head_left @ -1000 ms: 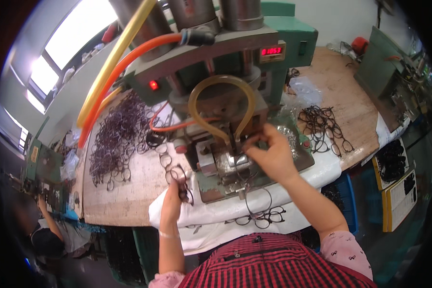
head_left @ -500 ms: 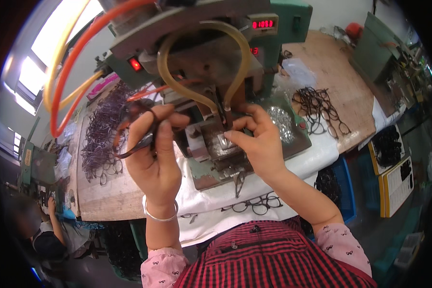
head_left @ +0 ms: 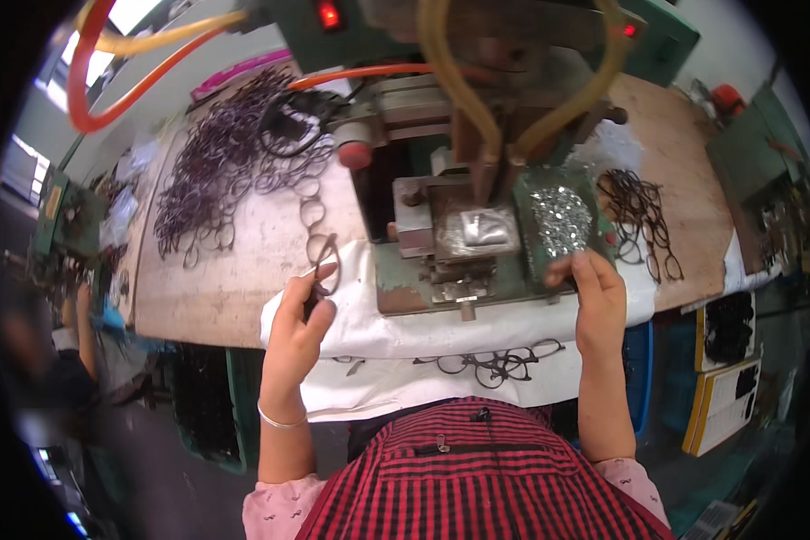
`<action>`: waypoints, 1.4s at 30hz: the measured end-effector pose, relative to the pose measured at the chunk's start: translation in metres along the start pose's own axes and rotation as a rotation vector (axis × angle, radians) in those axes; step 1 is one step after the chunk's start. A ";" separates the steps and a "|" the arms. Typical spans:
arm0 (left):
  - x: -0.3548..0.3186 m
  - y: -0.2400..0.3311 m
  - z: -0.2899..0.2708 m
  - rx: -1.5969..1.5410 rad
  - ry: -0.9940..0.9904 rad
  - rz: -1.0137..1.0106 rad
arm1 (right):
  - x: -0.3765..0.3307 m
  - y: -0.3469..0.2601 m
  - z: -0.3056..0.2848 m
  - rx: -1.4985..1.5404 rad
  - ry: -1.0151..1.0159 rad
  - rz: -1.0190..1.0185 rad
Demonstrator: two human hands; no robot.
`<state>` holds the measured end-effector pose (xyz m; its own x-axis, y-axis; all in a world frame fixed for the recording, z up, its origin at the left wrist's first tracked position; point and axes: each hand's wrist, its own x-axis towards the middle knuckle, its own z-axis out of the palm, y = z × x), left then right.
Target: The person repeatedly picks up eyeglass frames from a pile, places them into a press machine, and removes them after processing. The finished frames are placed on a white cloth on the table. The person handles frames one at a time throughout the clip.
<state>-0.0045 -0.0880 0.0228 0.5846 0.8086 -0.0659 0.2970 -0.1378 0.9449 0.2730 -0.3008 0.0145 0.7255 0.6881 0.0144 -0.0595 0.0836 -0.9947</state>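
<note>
Holding specs (head_left: 337, 274), L grip (head_left: 295, 337), far-L label (head_left: 54, 200) blurred

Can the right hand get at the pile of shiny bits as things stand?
Probably yes: the right hand is close by, on the near side of the shiny bits, and nothing visible blocks the way. The yellowish tube appears farther back, leaving that side free.

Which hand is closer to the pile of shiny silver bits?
The right. The right hand is just in front of the silver bits, toward the person. The left hand is much farther away, left of the machine's green base.
</note>
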 end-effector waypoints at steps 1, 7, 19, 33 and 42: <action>-0.004 -0.003 -0.004 -0.048 -0.002 -0.047 | 0.002 -0.003 0.001 -0.007 -0.054 0.009; -0.003 -0.006 0.007 -0.142 0.091 0.034 | -0.008 -0.027 0.047 0.050 -0.336 -0.158; 0.001 -0.004 -0.013 -0.143 0.176 0.025 | 0.002 0.003 0.047 0.167 -0.170 -0.171; 0.028 0.047 -0.065 0.489 0.448 0.387 | 0.040 -0.032 0.046 0.187 -0.103 -0.345; 0.038 0.017 -0.034 0.341 0.371 0.474 | 0.028 -0.018 0.002 0.059 0.254 -0.244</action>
<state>-0.0029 -0.0407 0.0468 0.4315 0.7502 0.5010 0.3295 -0.6481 0.6866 0.2936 -0.2816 0.0325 0.8703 0.4419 0.2174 0.1023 0.2694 -0.9576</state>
